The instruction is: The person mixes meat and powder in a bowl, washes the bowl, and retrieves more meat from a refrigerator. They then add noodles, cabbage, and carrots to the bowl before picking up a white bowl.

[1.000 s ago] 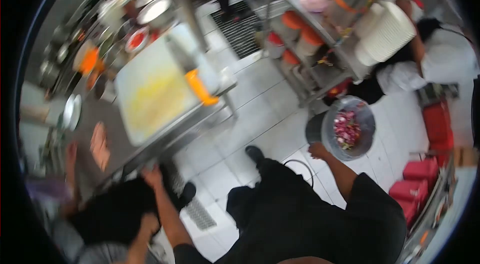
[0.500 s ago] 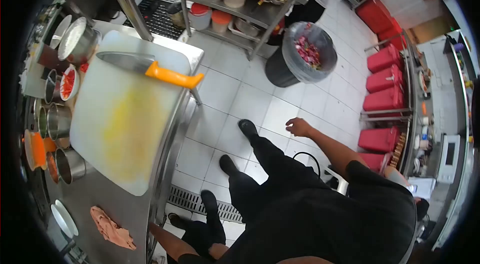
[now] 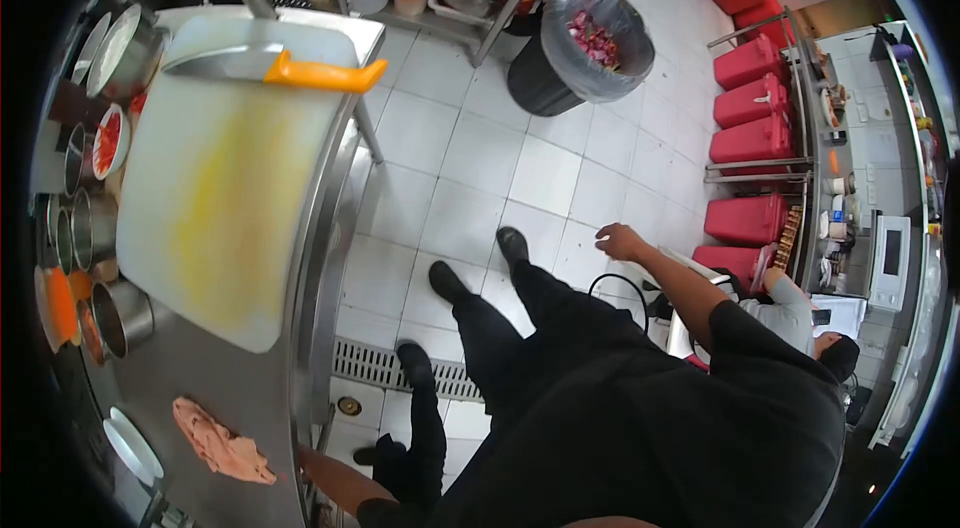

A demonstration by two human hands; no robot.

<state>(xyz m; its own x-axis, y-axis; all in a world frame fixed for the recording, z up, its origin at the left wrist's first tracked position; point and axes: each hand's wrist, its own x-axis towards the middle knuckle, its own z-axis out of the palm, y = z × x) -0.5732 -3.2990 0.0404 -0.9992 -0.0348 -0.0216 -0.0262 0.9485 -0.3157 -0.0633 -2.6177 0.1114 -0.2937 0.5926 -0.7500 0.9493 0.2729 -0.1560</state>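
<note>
My right hand (image 3: 622, 241) hangs over the tiled floor with fingers loosely bent and apart, holding nothing. At the counter's edge, lower left, a bare forearm (image 3: 338, 481) comes out of a dark sleeve. Its fingers are hidden, and I cannot make out whether it is my left arm or another person's. A knife with an orange handle (image 3: 325, 74) lies across the top of a yellow-stained white cutting board (image 3: 150, 228). Below the board, a crumpled pinkish cloth (image 3: 222, 440) rests on the steel counter (image 3: 190, 358).
Metal pots (image 3: 122, 318) and a bowl of chopped red food (image 3: 108, 141) line the board's far side. A lined bin (image 3: 545, 78) stands on the floor. Red containers (image 3: 748, 220) fill a rack at right. Another person (image 3: 785, 318) is behind my right arm; another's dark-trousered leg (image 3: 428, 423) shows below.
The view has shifted, so board, bin and shelves sit higher and further left. My right hand has moved slightly right in view. A person in grey at right shows more.
</note>
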